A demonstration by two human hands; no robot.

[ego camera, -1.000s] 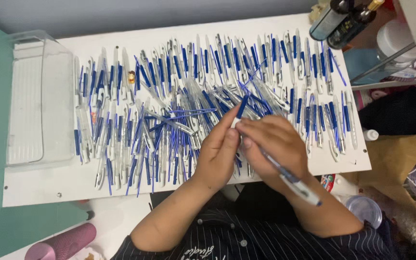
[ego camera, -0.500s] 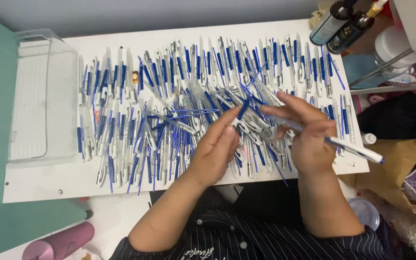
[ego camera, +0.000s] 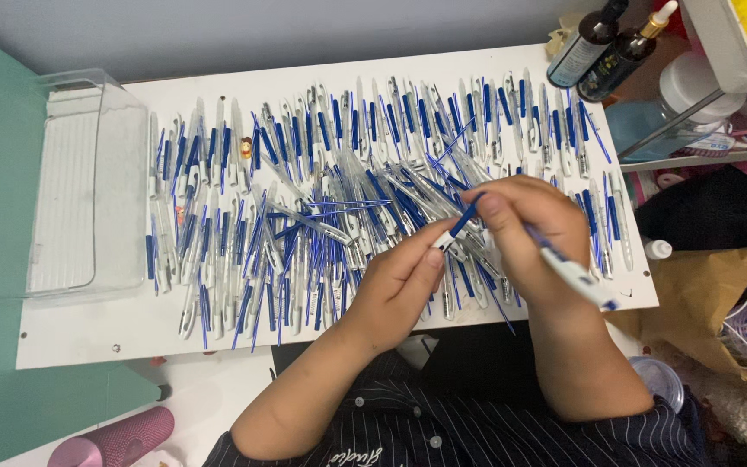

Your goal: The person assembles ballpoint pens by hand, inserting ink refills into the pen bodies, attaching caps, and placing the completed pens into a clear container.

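Note:
Several blue-and-white pens and pen parts [ego camera: 304, 216] lie spread over a white board [ego camera: 88, 333]. My left hand [ego camera: 399, 281] pinches a short blue-and-white pen piece [ego camera: 458, 227] just above the pile. My right hand [ego camera: 533, 229] meets it from the right, with its fingertips on the upper blue end of that piece. A white pen with a blue tip [ego camera: 574, 275] is held in the same hand and sticks out toward the lower right.
A clear plastic bin [ego camera: 62, 190] stands at the board's left end. Two dark dropper bottles [ego camera: 603, 43] and a wire shelf [ego camera: 702, 112] are at the upper right. A pink cylinder [ego camera: 118, 437] lies at the lower left, and bags and clutter at the right.
My right hand swung out to the right with its pen, then came back to my left hand. The pen now points down-right. My left hand stayed over the pile with its piece.

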